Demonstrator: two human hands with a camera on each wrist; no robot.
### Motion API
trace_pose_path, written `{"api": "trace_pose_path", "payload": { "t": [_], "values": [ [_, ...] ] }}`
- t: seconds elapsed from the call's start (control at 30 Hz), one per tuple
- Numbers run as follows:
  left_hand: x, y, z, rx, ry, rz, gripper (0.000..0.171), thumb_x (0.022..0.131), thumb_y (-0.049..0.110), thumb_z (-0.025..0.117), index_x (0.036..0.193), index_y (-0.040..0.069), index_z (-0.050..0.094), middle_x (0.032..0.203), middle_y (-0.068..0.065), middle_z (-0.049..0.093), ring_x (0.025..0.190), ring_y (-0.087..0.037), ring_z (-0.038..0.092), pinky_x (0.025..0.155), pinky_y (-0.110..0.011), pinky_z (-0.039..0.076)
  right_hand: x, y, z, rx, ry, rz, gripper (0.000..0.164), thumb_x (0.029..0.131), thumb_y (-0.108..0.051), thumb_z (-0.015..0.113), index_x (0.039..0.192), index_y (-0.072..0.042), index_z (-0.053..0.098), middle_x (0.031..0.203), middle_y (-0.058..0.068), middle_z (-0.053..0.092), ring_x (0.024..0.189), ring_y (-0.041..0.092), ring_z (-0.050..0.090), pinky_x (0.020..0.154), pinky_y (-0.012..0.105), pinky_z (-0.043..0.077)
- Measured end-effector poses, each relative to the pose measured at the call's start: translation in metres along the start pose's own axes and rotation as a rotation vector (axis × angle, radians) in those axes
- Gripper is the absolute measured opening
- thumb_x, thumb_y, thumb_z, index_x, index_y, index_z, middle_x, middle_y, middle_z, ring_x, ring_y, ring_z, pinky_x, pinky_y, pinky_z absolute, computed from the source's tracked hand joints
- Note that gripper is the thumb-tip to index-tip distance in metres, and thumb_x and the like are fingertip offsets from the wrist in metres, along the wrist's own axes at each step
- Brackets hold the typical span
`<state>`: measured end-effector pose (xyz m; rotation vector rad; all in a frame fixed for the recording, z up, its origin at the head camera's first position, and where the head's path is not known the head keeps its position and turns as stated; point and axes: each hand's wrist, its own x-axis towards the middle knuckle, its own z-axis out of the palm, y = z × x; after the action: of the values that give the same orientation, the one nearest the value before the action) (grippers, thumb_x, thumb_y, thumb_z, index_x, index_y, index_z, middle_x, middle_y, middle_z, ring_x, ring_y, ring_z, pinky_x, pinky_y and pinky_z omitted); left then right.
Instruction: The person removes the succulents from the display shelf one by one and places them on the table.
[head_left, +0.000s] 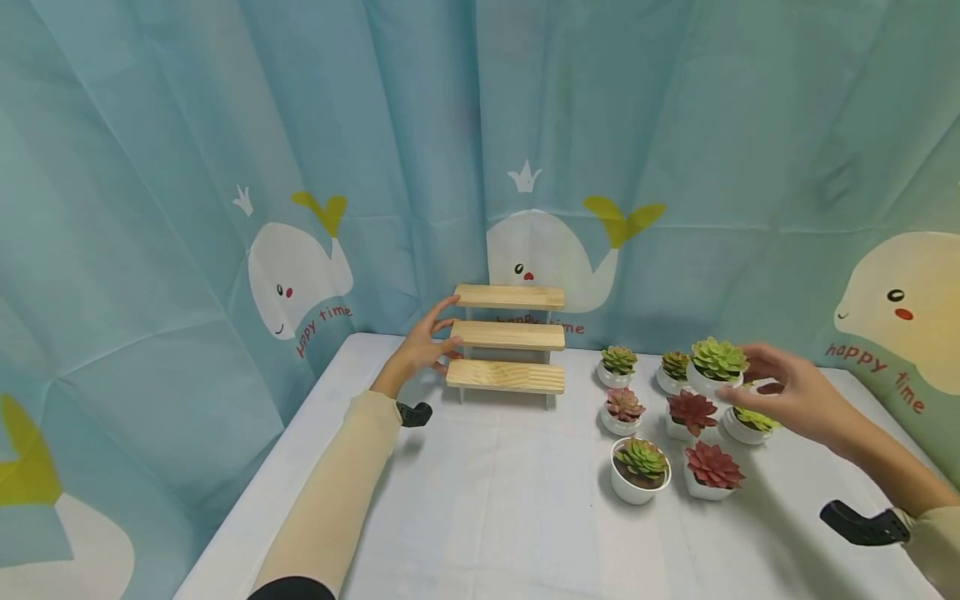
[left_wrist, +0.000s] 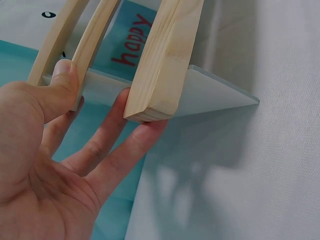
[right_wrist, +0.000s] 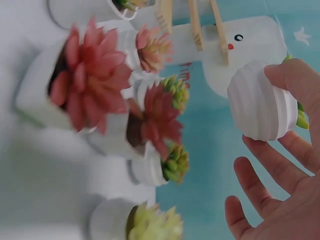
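A three-step wooden display stand (head_left: pixel 506 335) stands against the back curtain. My left hand (head_left: pixel 422 346) holds its left end. In the left wrist view, the thumb lies against the end of the middle board (left_wrist: pixel 95 40), while fingertips touch the end of a thicker board (left_wrist: pixel 162 65). My right hand (head_left: pixel 798 392) pinches a green potted succulent (head_left: pixel 717 360), raised above the other plants on the right. Its round white ribbed pot (right_wrist: pixel 257 102) sits between thumb and fingers in the right wrist view; the hand hides most of its leaves.
Several potted succulents crowd the table's right side, among them a red one (head_left: pixel 713 467), a green one in a round pot (head_left: pixel 640 471) and a pink one (head_left: pixel 622 410). A blue whale-print curtain (head_left: pixel 420 167) borders the white table (head_left: pixel 525 500).
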<state>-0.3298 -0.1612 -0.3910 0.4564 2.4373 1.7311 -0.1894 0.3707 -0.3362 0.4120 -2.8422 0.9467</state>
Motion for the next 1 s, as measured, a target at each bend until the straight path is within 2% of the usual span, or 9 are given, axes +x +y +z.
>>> {"api": "trace_pose_path", "payload": {
  "t": [0.1,0.17,0.33,0.4,0.67,0.73,0.8,0.9,1.0],
  "values": [
    [0.001,-0.001,0.000,-0.003,0.006,-0.010,0.079,0.100,0.021,0.070,0.162,0.043,0.026,0.165,-0.017,0.031,0.119,-0.048,0.063,0.073,-0.060,0.060,-0.009,0.009,0.001,-0.004,0.007,0.009,0.067,0.093,-0.028,0.079,0.145,0.003,0.048,0.123,0.026,0.064,0.095,-0.019,0.049,0.069,0.022,0.052],
    [0.002,-0.001,0.000,-0.002,0.011,-0.015,0.079,0.100,0.020,0.070,0.161,0.044,0.026,0.165,-0.017,0.031,0.123,-0.047,0.061,0.072,-0.059,0.060,-0.015,0.015,0.002,0.004,0.017,0.012,0.065,0.093,-0.026,0.080,0.143,0.002,0.049,0.120,0.021,0.066,0.093,-0.018,0.052,0.067,0.024,0.053],
    [0.003,-0.002,0.000,-0.005,0.016,-0.021,0.079,0.100,0.017,0.069,0.161,0.044,0.027,0.165,-0.017,0.030,0.130,-0.045,0.056,0.072,-0.060,0.060,-0.030,0.029,0.004,0.041,0.051,0.026,0.059,0.092,-0.022,0.081,0.139,0.000,0.053,0.108,-0.012,0.066,0.091,-0.012,0.059,0.066,0.022,0.054],
    [0.003,-0.002,0.001,-0.005,0.018,-0.025,0.079,0.100,0.017,0.069,0.161,0.045,0.027,0.165,-0.017,0.030,0.131,-0.045,0.056,0.072,-0.060,0.060,-0.036,0.034,0.006,0.043,0.052,0.051,0.060,0.092,-0.024,0.081,0.140,0.000,0.053,0.105,-0.020,0.063,0.091,-0.012,0.059,0.065,0.022,0.053],
    [0.003,-0.001,0.001,-0.001,0.025,-0.039,0.078,0.100,0.017,0.069,0.160,0.046,0.028,0.164,-0.015,0.033,0.129,-0.044,0.057,0.072,-0.061,0.060,-0.059,0.052,0.014,0.020,0.065,0.134,0.061,0.092,-0.026,0.081,0.138,0.002,0.053,0.102,-0.028,0.058,0.086,-0.015,0.056,0.062,0.020,0.051],
    [0.003,-0.001,0.001,0.000,0.027,-0.037,0.078,0.100,0.017,0.069,0.160,0.046,0.028,0.164,-0.016,0.033,0.128,-0.044,0.058,0.071,-0.060,0.060,-0.064,0.056,0.015,0.010,0.068,0.152,0.061,0.092,-0.027,0.081,0.138,0.003,0.053,0.101,-0.025,0.061,0.085,-0.015,0.055,0.061,0.020,0.049],
    [0.003,0.000,0.001,0.000,0.027,-0.035,0.078,0.100,0.018,0.069,0.160,0.046,0.028,0.164,-0.015,0.033,0.127,-0.044,0.059,0.070,-0.058,0.061,-0.068,0.060,0.016,-0.005,0.064,0.178,0.061,0.092,-0.028,0.081,0.137,0.003,0.053,0.103,-0.014,0.068,0.083,-0.016,0.055,0.060,0.020,0.047],
    [0.004,-0.001,0.001,0.001,0.023,-0.029,0.079,0.100,0.018,0.069,0.161,0.045,0.027,0.164,-0.016,0.033,0.130,-0.043,0.057,0.069,-0.057,0.061,-0.074,0.065,0.018,-0.019,0.052,0.216,0.064,0.093,-0.030,0.080,0.137,0.006,0.051,0.107,0.010,0.072,0.082,-0.018,0.052,0.059,0.020,0.045],
    [0.004,-0.002,0.001,0.000,0.017,-0.023,0.079,0.100,0.018,0.068,0.162,0.044,0.026,0.165,-0.016,0.032,0.131,-0.043,0.056,0.070,-0.057,0.061,-0.079,0.071,0.022,-0.024,0.052,0.233,0.065,0.093,-0.030,0.080,0.136,0.008,0.051,0.108,0.022,0.072,0.082,-0.018,0.050,0.059,0.018,0.044]
  ]
}}
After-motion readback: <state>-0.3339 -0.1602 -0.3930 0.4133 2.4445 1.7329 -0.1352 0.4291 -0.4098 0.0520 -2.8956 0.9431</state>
